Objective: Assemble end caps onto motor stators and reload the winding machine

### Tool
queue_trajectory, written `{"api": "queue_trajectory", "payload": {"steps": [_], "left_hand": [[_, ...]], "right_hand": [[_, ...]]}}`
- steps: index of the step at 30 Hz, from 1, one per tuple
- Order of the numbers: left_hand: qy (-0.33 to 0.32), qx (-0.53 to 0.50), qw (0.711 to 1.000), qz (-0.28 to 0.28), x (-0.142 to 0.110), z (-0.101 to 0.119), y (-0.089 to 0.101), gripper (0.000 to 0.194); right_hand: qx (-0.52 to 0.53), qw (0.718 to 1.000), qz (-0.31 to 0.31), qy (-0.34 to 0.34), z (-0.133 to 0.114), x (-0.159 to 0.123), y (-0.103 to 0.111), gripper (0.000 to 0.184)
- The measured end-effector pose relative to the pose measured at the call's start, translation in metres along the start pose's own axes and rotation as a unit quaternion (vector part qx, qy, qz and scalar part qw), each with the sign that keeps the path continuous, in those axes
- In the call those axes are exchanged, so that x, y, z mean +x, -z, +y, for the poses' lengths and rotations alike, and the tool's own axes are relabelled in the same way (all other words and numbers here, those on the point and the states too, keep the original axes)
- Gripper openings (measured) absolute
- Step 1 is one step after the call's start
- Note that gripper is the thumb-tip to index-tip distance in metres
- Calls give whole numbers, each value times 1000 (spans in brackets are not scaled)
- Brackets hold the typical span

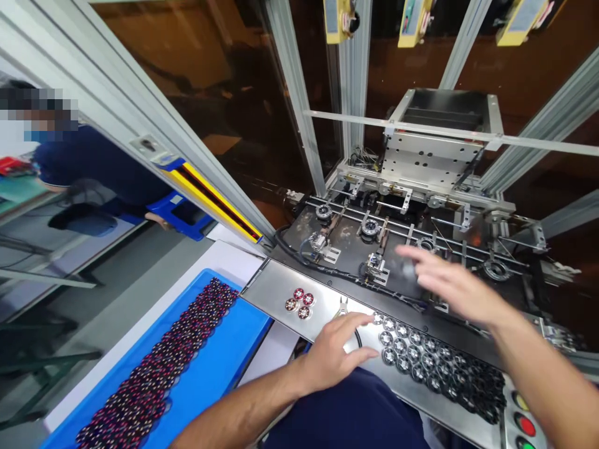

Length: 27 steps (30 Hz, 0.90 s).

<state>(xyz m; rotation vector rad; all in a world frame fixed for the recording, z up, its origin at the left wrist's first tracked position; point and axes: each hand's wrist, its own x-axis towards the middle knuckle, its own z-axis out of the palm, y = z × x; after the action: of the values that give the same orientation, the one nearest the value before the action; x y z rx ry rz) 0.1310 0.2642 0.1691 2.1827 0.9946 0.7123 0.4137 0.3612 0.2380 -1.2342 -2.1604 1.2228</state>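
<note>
My left hand (337,350) is at the front metal tray (267,288), thumb and fingers apart beside the near end of the rows of dark round parts with silver centres (400,347). Nothing shows between its fingers. Pliers (344,305) lie on the tray just behind it, partly covered. Over the black machine bed (349,240), my right hand (444,284) stretches its fingers leftward near a ring-shaped part in a fixture (425,245). This hand is slightly smeared by motion, and a greyish blur under its fingertips cannot be made out.
Several red-centred round parts (299,303) sit on the tray's left. A blue tray (219,355) at left carries many overlapping red-and-black parts. Push buttons (525,426) are at lower right. Metal posts and a yellow light-curtain bar (218,202) frame the machine. Another person (93,162) works at far left.
</note>
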Motion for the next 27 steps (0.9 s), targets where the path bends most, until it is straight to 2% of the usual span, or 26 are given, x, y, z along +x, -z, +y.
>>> {"api": "queue_trajectory", "payload": {"steps": [2, 4, 6, 9, 12, 16, 21, 27], "left_hand": [[-24, 37, 995, -87, -4, -19, -36, 41], [-61, 51, 985, -151, -9, -37, -68, 32], [-82, 73, 975, -192, -13, -51, -92, 28], [-85, 108, 965, -222, -19, -63, -112, 30], [-79, 131, 960, -234, -24, -67, -120, 30], [-61, 145, 962, -223, -29, -70, -130, 34], [-37, 150, 971, -184, -33, -74, -143, 37], [-23, 109, 986, -128, -38, -74, -148, 27]], "right_hand": [[-74, 995, 54, -35, 46, 15, 41, 42], [-119, 989, 62, -62, 91, 32, 68, 47], [-149, 985, 47, -72, 127, 44, 78, 46], [-184, 981, 14, -68, 157, 52, 74, 40], [-211, 975, -12, -60, 167, 53, 69, 37], [-238, 969, -48, -52, 170, 58, 74, 35], [-258, 961, -97, -39, 170, 68, 80, 28], [-273, 952, -131, -31, 179, 75, 80, 24]]}}
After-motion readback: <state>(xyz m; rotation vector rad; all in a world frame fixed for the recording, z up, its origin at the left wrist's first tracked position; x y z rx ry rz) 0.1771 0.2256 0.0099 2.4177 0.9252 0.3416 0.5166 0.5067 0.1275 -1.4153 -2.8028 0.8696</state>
